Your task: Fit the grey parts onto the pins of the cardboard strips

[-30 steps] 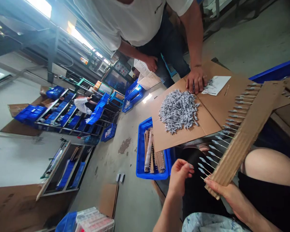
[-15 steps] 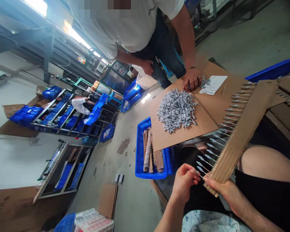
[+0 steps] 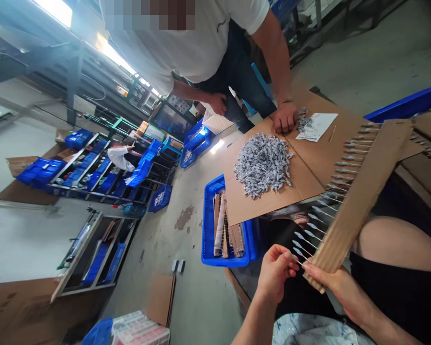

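Here, right hand (image 3: 332, 282) clamped on a corrugated cardboard strip (image 3: 359, 206), left hand (image 3: 275, 273) pinching a grey-tipped pin (image 3: 301, 254), hands close together

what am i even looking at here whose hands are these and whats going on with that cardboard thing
This is one picture from a camera worn on a person's head, looking down, so the scene sits tilted. The wearer's right hand grips a cardboard strip set with a row of thin pins tipped with grey parts; the wearer's left hand has its fingertips at the row's end. Nearby, a heap of small grey parts lies on flattened cardboard, where a co-worker's hand rests.
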Demonstrator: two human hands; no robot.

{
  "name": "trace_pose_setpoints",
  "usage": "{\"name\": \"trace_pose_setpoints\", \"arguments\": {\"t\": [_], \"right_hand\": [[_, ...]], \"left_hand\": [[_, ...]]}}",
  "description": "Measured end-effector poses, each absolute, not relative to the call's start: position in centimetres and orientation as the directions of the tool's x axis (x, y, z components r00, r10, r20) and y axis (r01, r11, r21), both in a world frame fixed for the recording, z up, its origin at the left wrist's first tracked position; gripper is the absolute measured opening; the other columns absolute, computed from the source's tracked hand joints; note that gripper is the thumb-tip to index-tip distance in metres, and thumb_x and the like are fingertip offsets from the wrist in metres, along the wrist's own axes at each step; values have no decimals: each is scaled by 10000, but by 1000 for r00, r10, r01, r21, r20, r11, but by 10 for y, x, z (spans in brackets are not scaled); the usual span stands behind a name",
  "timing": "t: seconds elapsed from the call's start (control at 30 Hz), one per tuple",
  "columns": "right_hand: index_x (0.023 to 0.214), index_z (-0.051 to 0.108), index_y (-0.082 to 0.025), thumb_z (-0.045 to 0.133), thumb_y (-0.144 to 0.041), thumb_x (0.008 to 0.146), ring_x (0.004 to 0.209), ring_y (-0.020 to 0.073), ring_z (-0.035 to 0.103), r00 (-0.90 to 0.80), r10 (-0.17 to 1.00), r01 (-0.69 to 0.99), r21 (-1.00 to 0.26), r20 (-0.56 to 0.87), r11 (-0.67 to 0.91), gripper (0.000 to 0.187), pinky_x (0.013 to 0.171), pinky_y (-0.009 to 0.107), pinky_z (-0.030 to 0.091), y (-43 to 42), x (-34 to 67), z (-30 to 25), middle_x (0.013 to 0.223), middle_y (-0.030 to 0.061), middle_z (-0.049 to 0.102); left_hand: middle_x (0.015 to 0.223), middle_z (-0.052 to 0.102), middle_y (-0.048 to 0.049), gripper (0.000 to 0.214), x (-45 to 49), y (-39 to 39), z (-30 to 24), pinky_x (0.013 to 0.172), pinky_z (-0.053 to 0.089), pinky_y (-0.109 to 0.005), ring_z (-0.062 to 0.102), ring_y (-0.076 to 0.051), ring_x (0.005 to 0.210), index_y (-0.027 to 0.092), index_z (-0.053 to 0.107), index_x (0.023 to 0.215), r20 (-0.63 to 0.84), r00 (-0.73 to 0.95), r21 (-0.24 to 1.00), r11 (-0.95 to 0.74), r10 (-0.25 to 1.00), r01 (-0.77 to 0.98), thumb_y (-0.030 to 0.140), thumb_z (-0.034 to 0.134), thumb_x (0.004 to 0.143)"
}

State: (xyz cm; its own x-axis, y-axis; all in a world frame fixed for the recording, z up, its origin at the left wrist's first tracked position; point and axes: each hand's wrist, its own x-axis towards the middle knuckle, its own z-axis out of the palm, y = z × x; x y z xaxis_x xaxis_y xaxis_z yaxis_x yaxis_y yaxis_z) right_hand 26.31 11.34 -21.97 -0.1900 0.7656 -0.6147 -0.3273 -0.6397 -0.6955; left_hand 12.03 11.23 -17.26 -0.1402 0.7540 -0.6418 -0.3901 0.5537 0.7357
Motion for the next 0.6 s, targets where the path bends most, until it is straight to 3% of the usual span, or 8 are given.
{"name": "trace_pose_setpoints", "arguments": {"t": [0.3, 0.6], "right_hand": [[722, 737, -196, 776, -372, 586, 760, 298, 704, -223, 760, -254, -716, -611, -650, 226, 731, 361, 550, 113, 266, -216, 712, 56, 763], [723, 737, -190, 802, -325, 550, 742, 291, 699, -181, 759, -388, -664, -625, -640, 229, 703, 355, 560, 111, 262, -216, 693, 37, 762]], "left_hand": [[688, 622, -26, 365, 120, 108, -178, 492, 404, -156, 550, -73, 542, 147, 524, 747, -640, -175, 741, 542, 748, -397, 351, 810, 645], [617, 568, 9, 377, 129, 109, -173, 478, 427, -169, 501, -73, 524, 160, 484, 704, -623, -197, 757, 519, 757, -398, 357, 797, 627]]}}
